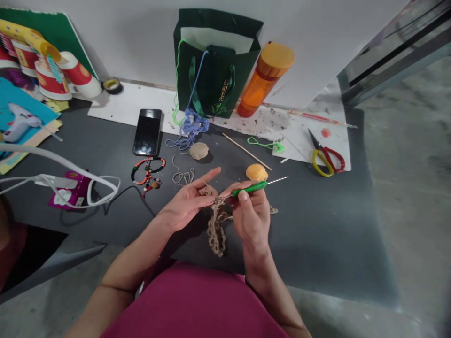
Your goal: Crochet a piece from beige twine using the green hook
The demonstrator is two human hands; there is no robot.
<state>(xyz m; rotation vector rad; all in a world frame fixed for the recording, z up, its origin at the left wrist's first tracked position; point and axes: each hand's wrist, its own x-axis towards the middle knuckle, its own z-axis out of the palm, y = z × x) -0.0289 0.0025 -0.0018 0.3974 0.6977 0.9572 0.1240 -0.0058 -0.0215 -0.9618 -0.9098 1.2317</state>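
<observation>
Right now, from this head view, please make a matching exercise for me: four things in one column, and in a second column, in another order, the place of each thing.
Things:
1. green-handled crochet hook
2. red and yellow scissors
3. blue yarn
4. smartphone

Places:
A. on the white paper
B. at the foot of the green paper bag
C. in the right hand
D. lying face up, left of the blue yarn

Pairs: 1-C, 2-A, 3-B, 4-D
</observation>
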